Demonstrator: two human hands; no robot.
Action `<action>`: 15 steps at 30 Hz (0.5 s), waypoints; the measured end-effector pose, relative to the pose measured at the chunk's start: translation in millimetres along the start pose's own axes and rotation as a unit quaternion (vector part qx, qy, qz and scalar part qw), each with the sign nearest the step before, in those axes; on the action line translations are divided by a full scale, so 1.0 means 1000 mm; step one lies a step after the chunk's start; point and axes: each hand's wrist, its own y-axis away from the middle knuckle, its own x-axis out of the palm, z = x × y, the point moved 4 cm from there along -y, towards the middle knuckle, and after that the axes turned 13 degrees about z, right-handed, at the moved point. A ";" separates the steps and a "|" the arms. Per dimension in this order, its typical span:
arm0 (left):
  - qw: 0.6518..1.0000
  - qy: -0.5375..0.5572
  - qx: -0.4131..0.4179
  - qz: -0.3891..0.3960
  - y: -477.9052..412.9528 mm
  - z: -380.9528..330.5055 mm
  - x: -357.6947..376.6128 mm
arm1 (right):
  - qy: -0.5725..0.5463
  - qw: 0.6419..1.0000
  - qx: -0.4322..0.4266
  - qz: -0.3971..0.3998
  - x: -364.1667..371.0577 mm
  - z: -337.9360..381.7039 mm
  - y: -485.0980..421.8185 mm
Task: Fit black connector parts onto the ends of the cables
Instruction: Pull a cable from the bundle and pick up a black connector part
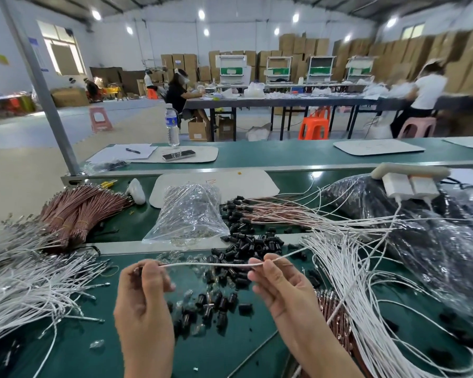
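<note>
Head view: the left hand [144,290] pinches one end of a white cable [210,265], and the right hand [277,282] pinches it further along. The cable is stretched between them, above black connectors [246,245] scattered on the green table [216,350].

We identify this site as a factory assembly hall. Evidence: green-topped workbenches [284,156] in rows, bundled cables [74,211] and loose black connector parts [253,242] in bulk, cardboard cartons [301,46] stacked high along the far wall, seated workers [176,95] at long tables [271,101], plastic stools [313,128].
</note>
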 end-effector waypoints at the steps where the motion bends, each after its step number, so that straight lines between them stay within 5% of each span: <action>1: 1.000 0.020 0.001 -0.019 -0.004 -0.002 -0.006 | 0.019 1.000 -0.007 0.004 0.004 0.005 -0.001; 5: 0.995 0.099 -0.015 -0.021 -0.016 -0.010 -0.014 | 0.115 0.992 -0.046 0.017 0.015 0.030 -0.004; 12: 0.966 0.196 -0.093 0.138 -0.061 -0.031 0.044 | 0.283 0.943 -0.173 -0.001 0.024 0.128 -0.026; 15: 0.958 0.193 -0.142 0.155 -0.107 -0.023 0.089 | 0.334 0.929 -0.157 -0.023 0.014 0.165 -0.071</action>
